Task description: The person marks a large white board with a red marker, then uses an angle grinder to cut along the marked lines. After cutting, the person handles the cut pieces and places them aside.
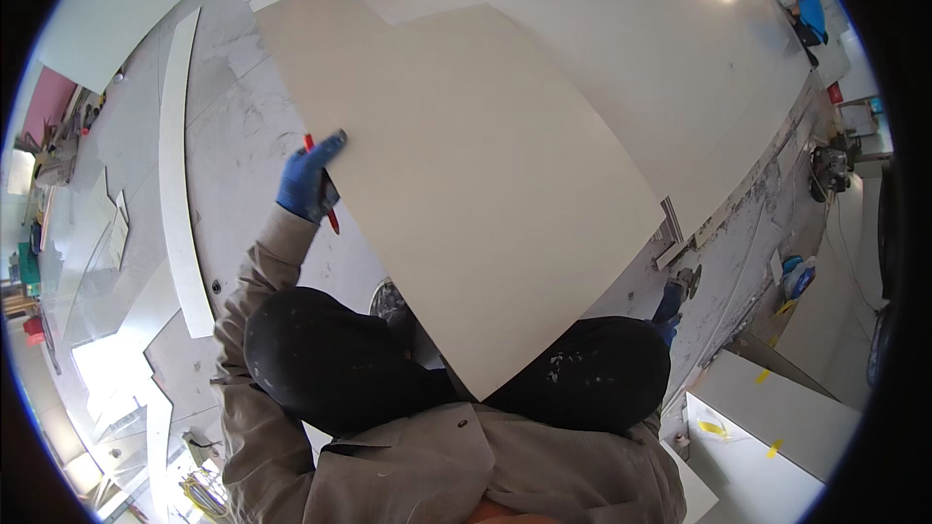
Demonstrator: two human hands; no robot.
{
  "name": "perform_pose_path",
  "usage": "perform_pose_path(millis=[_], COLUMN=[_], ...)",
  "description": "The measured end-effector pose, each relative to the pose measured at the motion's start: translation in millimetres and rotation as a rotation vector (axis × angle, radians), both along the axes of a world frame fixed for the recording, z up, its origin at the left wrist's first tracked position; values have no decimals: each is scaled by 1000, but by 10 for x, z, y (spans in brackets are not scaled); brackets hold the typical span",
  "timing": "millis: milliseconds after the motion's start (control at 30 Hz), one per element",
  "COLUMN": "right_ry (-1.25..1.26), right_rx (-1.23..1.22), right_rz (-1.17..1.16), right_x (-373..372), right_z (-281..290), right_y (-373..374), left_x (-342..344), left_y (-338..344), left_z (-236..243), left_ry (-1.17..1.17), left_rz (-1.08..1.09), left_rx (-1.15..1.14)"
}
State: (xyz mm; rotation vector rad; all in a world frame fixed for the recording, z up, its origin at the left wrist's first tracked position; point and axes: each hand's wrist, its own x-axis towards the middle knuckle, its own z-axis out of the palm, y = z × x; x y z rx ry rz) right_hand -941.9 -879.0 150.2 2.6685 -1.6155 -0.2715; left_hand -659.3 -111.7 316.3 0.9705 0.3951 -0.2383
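Note:
A large cream-white sheet panel (485, 155) lies tilted in front of me, its near corner between my knees. At its left edge is my left hand (309, 180) in a blue glove. The thumb side presses on the panel's edge, and a red pen (334, 220) is held in the same hand. Beyond my right knee, low by the floor, my right hand (669, 328) is gloved in blue and mostly hidden by the knee. It is closed round a dark blue power tool that looks like an angle grinder (688, 281), with a grey metal head.
Another large white sheet (582, 0) spreads beyond the panel. A long narrow white strip (178, 165) lies on the left. Dark thin strips (670, 220) lie by the panel's right corner. White boxes with yellow tape (748, 427) stand at the near right. A person in blue (808, 10) works far right.

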Motion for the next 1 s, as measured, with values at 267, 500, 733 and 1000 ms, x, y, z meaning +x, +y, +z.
perform_pose_path(millis=[267, 500, 733, 1000], right_ry=[103, 140, 149, -407], right_rx=[-161, -343, -257, -307], right_rz=[49, 124, 109, 523], right_x=[290, 180, 97, 257], right_z=[-211, -744, -776, -73], right_y=[643, 919, 589, 1010], left_x=[346, 35, -910, -1511], left_y=[0, -88, 455, 2008], left_z=[925, 889, 410, -485], left_ry=[-46, -51, -45, 171], left_rz=[-125, -32, 165, 463], left_rx=[185, 379, 401, 495])
